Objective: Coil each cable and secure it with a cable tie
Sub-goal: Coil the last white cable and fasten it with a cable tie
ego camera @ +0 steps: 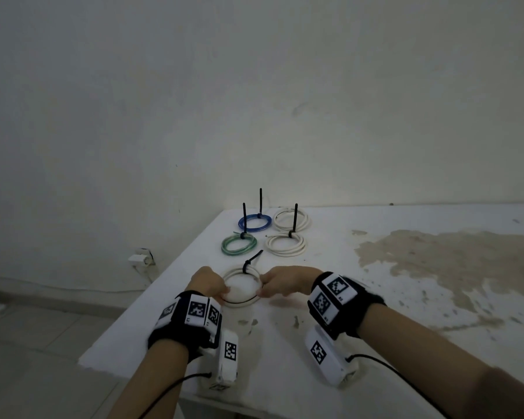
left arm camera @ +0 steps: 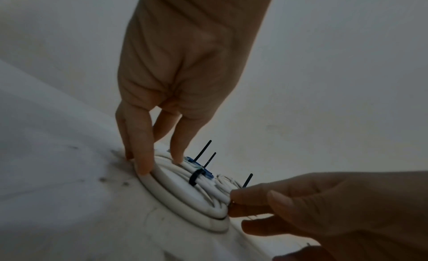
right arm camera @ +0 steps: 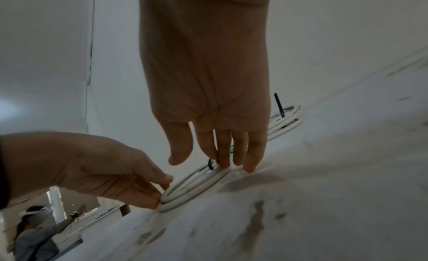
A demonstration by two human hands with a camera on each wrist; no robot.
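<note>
The left hand (ego camera: 208,282) holds the left side of a white coil (ego camera: 242,288) that lies flat on the table (ego camera: 315,343); its fingers (left arm camera: 141,151) reach nearly straight down, the tips set on the coil's rim and inner turns. The right hand (ego camera: 285,284) holds the coil's right side: in the left wrist view its thumb and forefinger close on the strands, while the right wrist view shows the fingers (right arm camera: 252,155) pointing down, tips on and just beside the rim. Whether the right hand truly pinches or only presses I cannot tell for sure, though the pinch looks likely. A black tie (ego camera: 250,263) is cinched round the far side of this coil, its tail slanting up and to the right.

Beyond it lie four more tied coils in two rows. Nearer are a green coil (ego camera: 239,244) on the left and a white one (ego camera: 286,244) on the right; farther back are a blue coil (ego camera: 254,222) and another white one (ego camera: 291,219). Their black tie tails stand upright. The table's white top is worn, with a large brownish patch (ego camera: 436,267) to the right. Both wrists carry black bands with white marker blocks (ego camera: 198,309).
</note>
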